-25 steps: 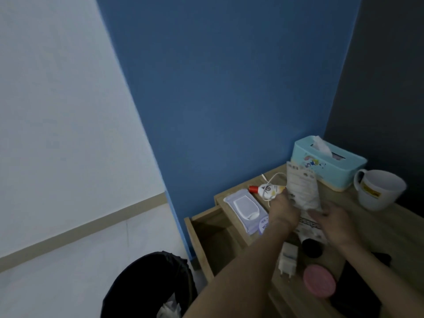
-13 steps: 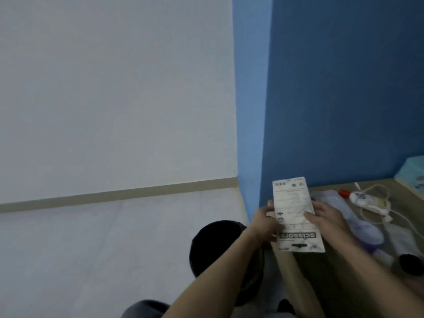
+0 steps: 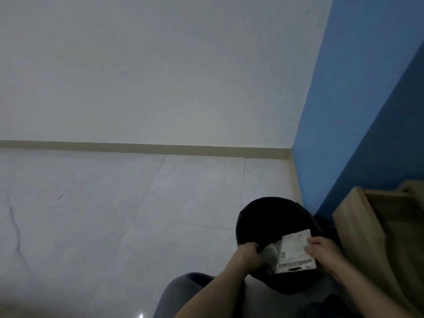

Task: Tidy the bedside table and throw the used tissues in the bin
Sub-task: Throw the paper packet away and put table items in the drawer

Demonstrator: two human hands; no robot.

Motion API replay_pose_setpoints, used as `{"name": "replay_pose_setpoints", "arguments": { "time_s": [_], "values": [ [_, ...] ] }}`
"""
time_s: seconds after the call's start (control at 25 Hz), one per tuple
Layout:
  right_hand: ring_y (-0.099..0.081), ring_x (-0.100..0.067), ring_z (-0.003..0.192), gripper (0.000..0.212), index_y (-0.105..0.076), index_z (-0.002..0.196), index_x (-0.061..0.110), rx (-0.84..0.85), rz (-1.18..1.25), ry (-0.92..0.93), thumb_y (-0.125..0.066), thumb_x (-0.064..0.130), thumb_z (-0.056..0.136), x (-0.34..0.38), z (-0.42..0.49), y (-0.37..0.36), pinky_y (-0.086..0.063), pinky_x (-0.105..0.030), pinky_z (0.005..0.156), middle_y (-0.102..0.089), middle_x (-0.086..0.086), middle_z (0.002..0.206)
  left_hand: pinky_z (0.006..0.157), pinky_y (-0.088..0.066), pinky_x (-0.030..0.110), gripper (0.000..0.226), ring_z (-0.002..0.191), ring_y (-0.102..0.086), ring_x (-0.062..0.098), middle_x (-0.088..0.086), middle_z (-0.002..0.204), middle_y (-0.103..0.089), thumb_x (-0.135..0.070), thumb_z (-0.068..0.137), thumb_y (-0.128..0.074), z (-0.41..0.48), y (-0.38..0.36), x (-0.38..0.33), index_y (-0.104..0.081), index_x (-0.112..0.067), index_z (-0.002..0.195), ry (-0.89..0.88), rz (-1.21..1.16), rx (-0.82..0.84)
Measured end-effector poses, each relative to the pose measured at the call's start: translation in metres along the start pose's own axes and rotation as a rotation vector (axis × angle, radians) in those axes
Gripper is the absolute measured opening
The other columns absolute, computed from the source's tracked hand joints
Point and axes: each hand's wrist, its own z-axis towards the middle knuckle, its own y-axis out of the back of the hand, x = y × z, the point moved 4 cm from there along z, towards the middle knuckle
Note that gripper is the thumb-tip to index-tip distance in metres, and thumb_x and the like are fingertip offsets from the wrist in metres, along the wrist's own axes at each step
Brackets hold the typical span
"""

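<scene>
A grey trouser leg [image 3: 183,292] fills the bottom edge, with both bare forearms reaching forward over it. The left hand [image 3: 247,254] grips the near left rim of the black bin [image 3: 263,214], its fingers curled together over the edge. Their tips are lost in the dark inside.

The right hand [image 3: 323,253] holds a white scissors pack [image 3: 294,254] by its right edge, with the fingers bent and close together on the card. The thumb is hidden behind it, so I cannot tell how it lies. The pack is a flat card printed with the word "scissors", and it is tilted over the bin's mouth with its far end pointing into the opening.

Just left of the pack, inside the bin, lies a pale crumpled piece [image 3: 271,251]. It may be tissue, but the light is too dim to tell. The bin stands on the pale tiled floor [image 3: 114,214], just beside the light wooden bedside table [image 3: 371,230] at the right edge. Only the table's side panels show.

Behind the table rises a blue wall [image 3: 367,111]. A beige skirting board [image 3: 137,148] runs along the far edge of the floor, under a white wall [image 3: 160,65].
</scene>
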Motion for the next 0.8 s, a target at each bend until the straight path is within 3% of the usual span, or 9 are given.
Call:
{"name": "replay_pose_setpoints", "arguments": {
  "time_s": [0.12, 0.24, 0.36, 0.48, 0.6, 0.8],
  "values": [
    [-0.060, -0.036, 0.101, 0.041, -0.053, 0.125, 0.002, 0.035, -0.059, -0.040, -0.056, 0.002, 0.085, -0.022, 0.037, -0.018, -0.050, -0.048, 0.091, -0.059, -0.022, 0.117, 0.113, -0.028, 0.053, 0.049, 0.147, -0.008, 0.034, 0.007, 0.157, -0.023, -0.025, 0.091, -0.042, 0.023, -0.029, 0.028, -0.044, -0.012, 0.137, 0.015, 0.162, -0.004],
    [-0.057, -0.036, 0.105, 0.042, -0.051, 0.128, 0.003, 0.042, -0.061, -0.086, -0.054, 0.004, 0.087, -0.027, 0.048, -0.029, -0.051, -0.042, 0.087, -0.056, -0.022, 0.123, 0.117, -0.015, 0.054, 0.048, 0.147, 0.019, 0.030, 0.005, 0.163, 0.002, -0.024, 0.094, -0.040, 0.033, -0.046, 0.034, -0.041, -0.011, 0.140, 0.043, 0.233, -0.032],
    [-0.055, -0.034, 0.095, 0.047, -0.043, 0.134, 0.007, 0.116, 0.039, -0.145, -0.054, 0.005, 0.088, -0.029, 0.050, -0.037, -0.052, -0.038, 0.069, -0.053, -0.019, 0.120, 0.117, -0.015, 0.052, 0.045, 0.146, 0.022, 0.029, 0.007, 0.162, 0.004, -0.026, 0.094, -0.041, 0.035, -0.051, 0.032, -0.044, -0.011, 0.137, 0.056, 0.248, -0.084],
    [-0.050, -0.035, 0.113, 0.059, -0.030, 0.142, 0.016, 0.196, 0.048, -0.149, -0.056, 0.014, 0.089, -0.028, 0.044, -0.040, -0.048, -0.041, 0.087, -0.044, -0.018, 0.139, 0.117, -0.015, 0.051, 0.045, 0.146, 0.022, 0.028, 0.007, 0.162, 0.004, -0.027, 0.094, -0.042, 0.032, -0.052, 0.032, -0.045, -0.012, 0.136, 0.060, 0.253, -0.076],
    [-0.044, -0.031, 0.125, 0.062, -0.029, 0.143, 0.013, 0.139, -0.095, -0.012, -0.057, 0.023, 0.089, -0.021, 0.038, -0.029, -0.041, -0.037, 0.098, -0.041, -0.014, 0.144, 0.117, -0.014, 0.051, 0.049, 0.147, 0.018, 0.029, 0.007, 0.162, 0.004, -0.026, 0.093, -0.041, 0.030, -0.044, 0.029, -0.041, -0.011, 0.139, 0.063, 0.253, -0.053],
    [-0.048, -0.027, 0.123, 0.055, -0.040, 0.138, 0.011, 0.068, -0.112, 0.101, -0.058, 0.022, 0.087, -0.001, 0.012, 0.005, -0.039, -0.033, 0.100, -0.047, -0.014, 0.139, 0.118, -0.015, 0.050, 0.055, 0.149, 0.007, 0.030, 0.006, 0.162, -0.004, -0.025, 0.093, -0.039, 0.025, -0.017, -0.008, -0.030, -0.013, 0.147, 0.058, 0.197, -0.018]
  ]
}}
